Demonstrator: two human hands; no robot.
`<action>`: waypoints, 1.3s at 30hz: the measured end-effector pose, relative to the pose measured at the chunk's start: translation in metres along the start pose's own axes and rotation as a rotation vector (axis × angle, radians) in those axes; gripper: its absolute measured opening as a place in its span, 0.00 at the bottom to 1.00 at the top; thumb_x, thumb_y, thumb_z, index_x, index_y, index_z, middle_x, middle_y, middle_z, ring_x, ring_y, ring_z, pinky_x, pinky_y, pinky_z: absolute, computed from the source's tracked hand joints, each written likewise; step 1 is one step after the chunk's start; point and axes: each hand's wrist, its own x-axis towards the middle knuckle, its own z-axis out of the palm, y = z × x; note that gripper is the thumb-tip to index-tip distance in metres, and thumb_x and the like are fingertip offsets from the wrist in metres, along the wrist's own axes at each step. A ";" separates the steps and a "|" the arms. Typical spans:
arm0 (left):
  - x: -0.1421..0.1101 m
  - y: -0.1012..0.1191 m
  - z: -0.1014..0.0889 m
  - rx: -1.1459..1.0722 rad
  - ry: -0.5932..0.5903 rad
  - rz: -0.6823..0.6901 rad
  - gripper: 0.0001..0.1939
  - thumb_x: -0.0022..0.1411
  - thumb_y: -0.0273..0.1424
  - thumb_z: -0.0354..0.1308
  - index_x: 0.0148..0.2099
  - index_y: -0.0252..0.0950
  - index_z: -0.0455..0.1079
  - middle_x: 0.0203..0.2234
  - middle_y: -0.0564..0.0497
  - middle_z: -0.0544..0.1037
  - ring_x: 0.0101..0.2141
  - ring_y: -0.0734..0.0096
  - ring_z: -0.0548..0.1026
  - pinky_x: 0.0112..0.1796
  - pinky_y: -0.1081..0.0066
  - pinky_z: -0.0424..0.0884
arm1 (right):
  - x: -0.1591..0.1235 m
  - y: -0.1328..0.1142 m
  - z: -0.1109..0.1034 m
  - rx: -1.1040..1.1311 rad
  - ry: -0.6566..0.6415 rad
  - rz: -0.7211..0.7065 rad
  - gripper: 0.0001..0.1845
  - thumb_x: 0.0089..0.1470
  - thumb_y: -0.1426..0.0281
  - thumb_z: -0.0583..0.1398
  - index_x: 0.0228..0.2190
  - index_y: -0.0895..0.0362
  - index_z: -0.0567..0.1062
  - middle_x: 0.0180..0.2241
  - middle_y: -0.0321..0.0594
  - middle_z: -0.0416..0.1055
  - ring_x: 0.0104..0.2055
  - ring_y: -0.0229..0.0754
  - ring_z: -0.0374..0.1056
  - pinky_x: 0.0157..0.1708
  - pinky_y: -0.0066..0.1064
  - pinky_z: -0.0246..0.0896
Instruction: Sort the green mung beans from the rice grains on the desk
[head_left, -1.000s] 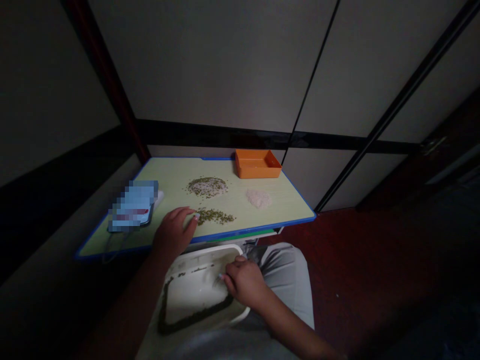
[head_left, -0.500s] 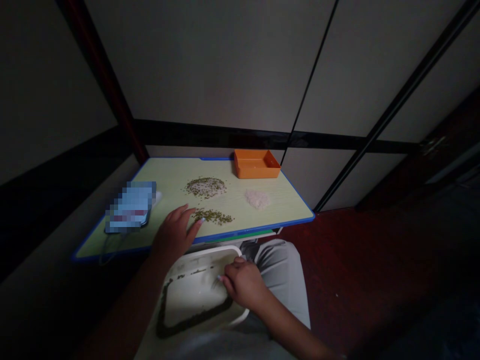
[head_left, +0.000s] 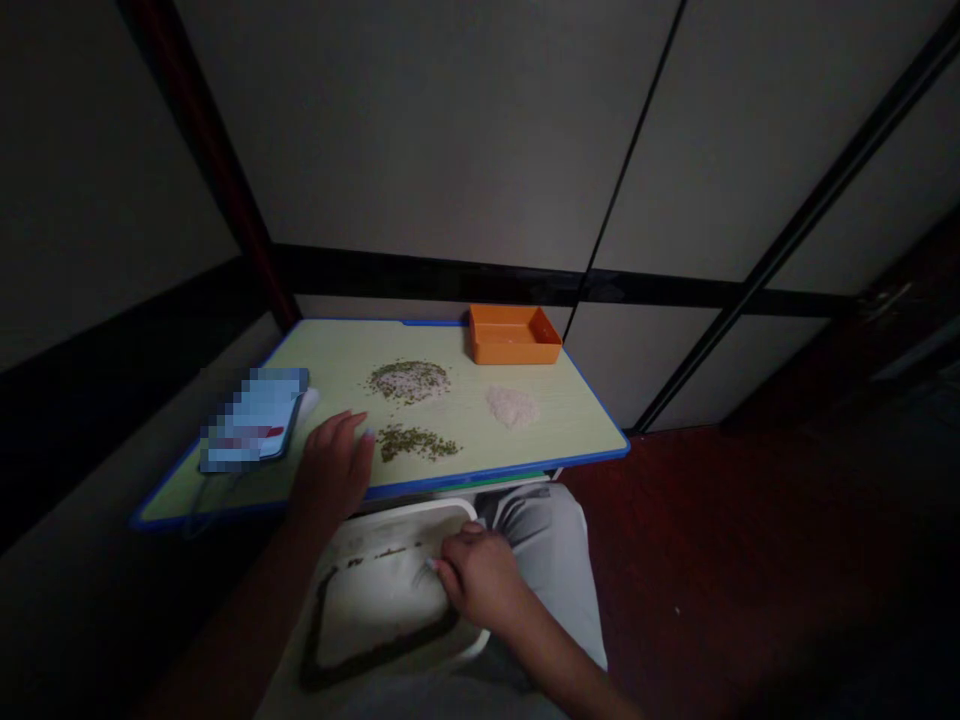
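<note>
My left hand point(head_left: 335, 465) rests at the table's near edge, thumb and fingers apart and nothing in them. Just right of its thumb lies a loose patch of green beans point(head_left: 417, 442). Behind that is a mixed pile of white grains and green beans point(head_left: 410, 380). A small heap of white grains point(head_left: 511, 406) sits farther right. My right hand point(head_left: 481, 575) is closed over the right rim of a white basin point(head_left: 382, 600), thumb on the inner side. The basin is on my lap, with a dark line of small beans along its bottom edges.
An orange open box point(head_left: 516, 350) stands at the table's back right. On the left lies a phone point(head_left: 255, 420) with a blurred screen and a cable. The blue-edged table point(head_left: 555, 440) stands against a panelled wall point(head_left: 420, 130). The floor point(head_left: 660, 530) is dark red.
My left hand has drawn back to the left, away from the green beans, whose patch is more in view. The right hand stays at the basin's rim. The view has shifted slightly.
</note>
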 end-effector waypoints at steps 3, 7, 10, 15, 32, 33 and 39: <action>-0.001 -0.003 0.002 0.010 0.027 0.010 0.25 0.74 0.46 0.44 0.58 0.35 0.71 0.55 0.32 0.79 0.59 0.45 0.76 0.64 0.41 0.70 | 0.002 0.003 0.002 0.017 0.009 -0.022 0.14 0.71 0.63 0.60 0.44 0.59 0.83 0.43 0.48 0.84 0.52 0.50 0.78 0.46 0.34 0.68; -0.003 -0.006 0.003 0.036 0.045 0.005 0.26 0.74 0.47 0.44 0.60 0.35 0.70 0.55 0.33 0.79 0.59 0.46 0.76 0.63 0.43 0.71 | 0.003 0.005 0.002 0.032 0.008 -0.048 0.14 0.71 0.63 0.60 0.43 0.59 0.83 0.42 0.47 0.84 0.51 0.51 0.78 0.46 0.35 0.68; -0.003 -0.005 0.003 0.047 0.028 -0.005 0.27 0.75 0.47 0.44 0.60 0.35 0.71 0.56 0.33 0.78 0.60 0.46 0.76 0.65 0.44 0.70 | 0.002 0.007 -0.001 0.038 0.006 -0.055 0.14 0.70 0.64 0.60 0.43 0.59 0.83 0.42 0.48 0.84 0.51 0.51 0.78 0.47 0.35 0.68; -0.002 -0.004 0.004 0.067 -0.008 -0.005 0.29 0.73 0.47 0.44 0.62 0.32 0.71 0.58 0.30 0.77 0.64 0.42 0.73 0.66 0.40 0.68 | 0.004 0.003 -0.006 0.037 0.018 -0.031 0.15 0.72 0.64 0.59 0.43 0.59 0.83 0.42 0.48 0.85 0.51 0.50 0.79 0.46 0.35 0.69; 0.034 0.023 0.015 0.059 -0.037 0.094 0.29 0.72 0.45 0.47 0.63 0.33 0.72 0.64 0.29 0.72 0.66 0.38 0.69 0.67 0.39 0.62 | 0.049 0.007 -0.025 -0.138 -0.028 -0.060 0.21 0.74 0.60 0.54 0.50 0.60 0.82 0.46 0.53 0.84 0.53 0.55 0.79 0.46 0.40 0.73; 0.035 0.021 0.017 0.055 -0.038 0.087 0.29 0.72 0.46 0.47 0.63 0.33 0.72 0.64 0.29 0.72 0.66 0.38 0.69 0.68 0.40 0.62 | 0.051 0.009 -0.023 -0.143 -0.027 -0.052 0.21 0.74 0.60 0.55 0.50 0.59 0.82 0.46 0.53 0.84 0.52 0.55 0.80 0.47 0.39 0.73; 0.036 0.018 0.023 0.068 -0.069 0.062 0.30 0.72 0.46 0.46 0.63 0.32 0.73 0.65 0.29 0.70 0.66 0.38 0.68 0.67 0.41 0.62 | 0.058 0.019 -0.014 -0.119 -0.034 -0.012 0.20 0.74 0.60 0.56 0.49 0.58 0.83 0.48 0.52 0.85 0.50 0.51 0.80 0.48 0.36 0.70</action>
